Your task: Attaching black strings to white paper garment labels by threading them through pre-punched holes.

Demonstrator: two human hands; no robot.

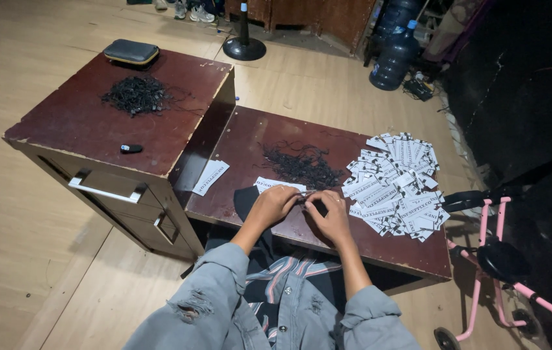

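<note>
My left hand and my right hand meet over the low dark-red table, fingers pinched together on a thin black string and a white paper tag that lies partly under them. Just beyond my hands lies a loose heap of black strings. To the right is a spread pile of white printed tags. A single white tag rests at the table's left side.
A taller dark-red cabinet on the left carries another heap of black strings, a grey zip case and a small black object. A pink-framed scooter stands at right. Water bottles and a black stand base are behind.
</note>
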